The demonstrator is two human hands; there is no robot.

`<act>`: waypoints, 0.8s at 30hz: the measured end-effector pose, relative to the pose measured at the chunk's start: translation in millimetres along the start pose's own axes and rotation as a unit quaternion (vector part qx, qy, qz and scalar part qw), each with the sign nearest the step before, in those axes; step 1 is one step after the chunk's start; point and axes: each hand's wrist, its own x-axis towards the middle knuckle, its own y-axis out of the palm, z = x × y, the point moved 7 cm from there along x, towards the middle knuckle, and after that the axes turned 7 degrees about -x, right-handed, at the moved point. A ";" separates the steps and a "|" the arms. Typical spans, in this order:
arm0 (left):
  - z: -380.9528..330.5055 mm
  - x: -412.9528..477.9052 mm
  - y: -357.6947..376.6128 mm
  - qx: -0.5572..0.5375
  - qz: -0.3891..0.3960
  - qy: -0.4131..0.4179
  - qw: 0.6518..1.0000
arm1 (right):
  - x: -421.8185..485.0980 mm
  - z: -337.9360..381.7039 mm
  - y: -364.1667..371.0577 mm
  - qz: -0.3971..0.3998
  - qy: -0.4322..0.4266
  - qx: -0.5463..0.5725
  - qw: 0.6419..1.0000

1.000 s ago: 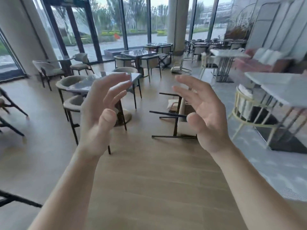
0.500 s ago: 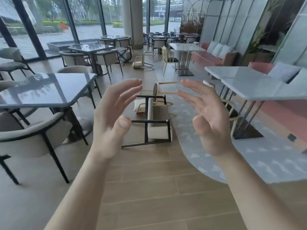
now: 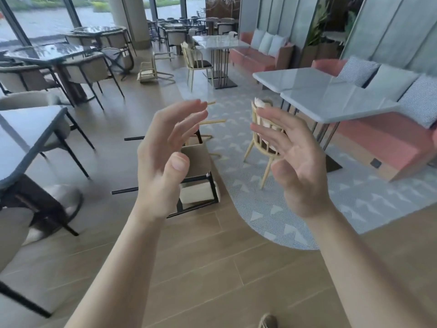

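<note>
While both forearms reach forward, the left hand [image 3: 165,162] and right hand [image 3: 293,162] are raised with palms facing each other, apart. The fingers [image 3: 186,119] of both hands are spread wide and slightly bent, holding nothing. The black chair [image 3: 198,192] lies tipped on the floor [image 3: 201,268] beyond the left hand, partly hidden by it, at the rug [image 3: 283,209] edge. A wooden chair [image 3: 257,138] stands upright behind the right hand, beside a grey table [image 3: 331,95]. A dark table [image 3: 23,129] stands at left. A pink bench [image 3: 390,143] lines the right wall. Windows [image 3: 47,20] span the far left.
</note>
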 end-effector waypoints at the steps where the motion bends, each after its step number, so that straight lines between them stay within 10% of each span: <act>1: 16.0 8.6 3.6 0.000 0.001 -0.002 1.000 | 7.9 -16.4 -6.1 0.000 -0.002 0.001 1.000; 24: 344.9 236.5 -18.8 0.070 -0.193 0.018 0.979 | 302.6 -389.3 -35.8 0.157 0.005 0.153 0.976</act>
